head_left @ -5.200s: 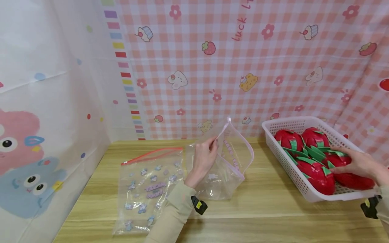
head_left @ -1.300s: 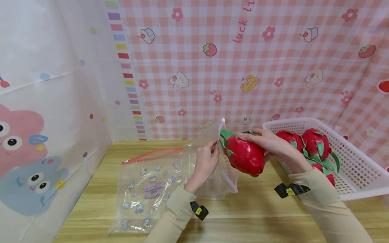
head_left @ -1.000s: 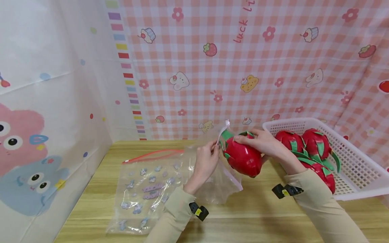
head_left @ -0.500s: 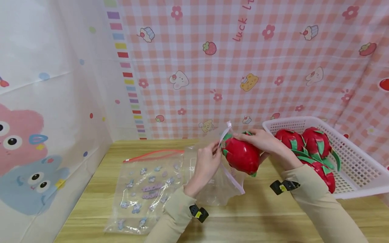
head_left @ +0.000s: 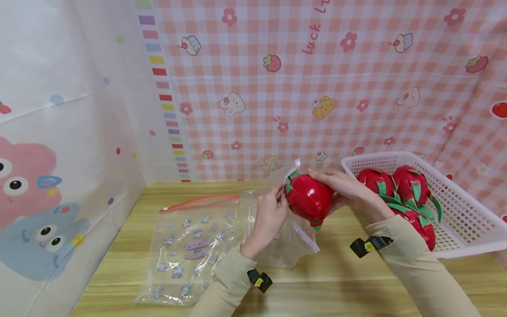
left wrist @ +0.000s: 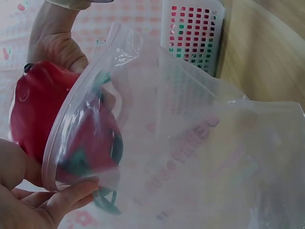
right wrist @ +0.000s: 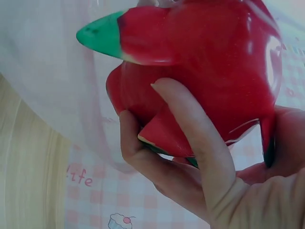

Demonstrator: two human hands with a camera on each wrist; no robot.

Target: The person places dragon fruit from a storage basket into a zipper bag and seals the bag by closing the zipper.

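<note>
Left hand [head_left: 270,215] pinches the clear bag [head_left: 283,253] at its rim; right hand [head_left: 349,186], fingers curled, grips the dragon fruit [head_left: 309,196] between them: probably light, slippery; cup its rounded middle.

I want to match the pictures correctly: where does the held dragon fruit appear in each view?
Head: dragon fruit just right of centre.
Left wrist: dragon fruit toward the left.
Right wrist: dragon fruit large, upper middle.
Shared landmark: right hand, visible in every view.
</note>
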